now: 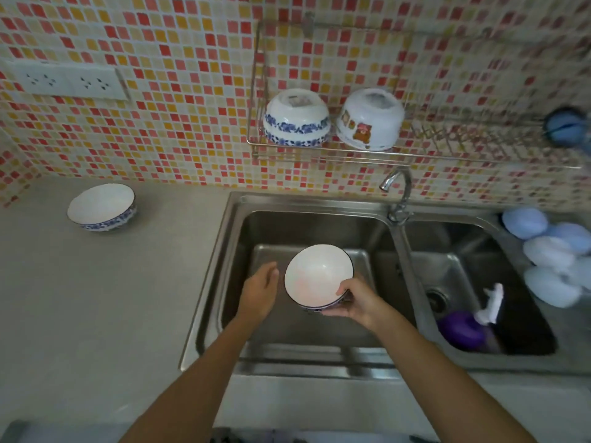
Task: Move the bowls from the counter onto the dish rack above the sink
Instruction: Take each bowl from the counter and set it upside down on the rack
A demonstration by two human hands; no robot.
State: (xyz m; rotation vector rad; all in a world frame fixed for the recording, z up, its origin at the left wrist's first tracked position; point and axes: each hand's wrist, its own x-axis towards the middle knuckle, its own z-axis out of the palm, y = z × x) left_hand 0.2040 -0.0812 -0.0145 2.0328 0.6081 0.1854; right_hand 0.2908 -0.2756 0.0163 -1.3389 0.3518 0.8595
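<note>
Right hand fingers gripping bowl over sink, left hand fingers open

Soft even light, blurred warped edges

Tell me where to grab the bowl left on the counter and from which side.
Grip the bowl by its rim on the near right side, thumb inside and fingers under the blue-patterned outer wall. It stands upright and open with bare counter around it, so the free left hand can likely reach it from the sink side.
</note>
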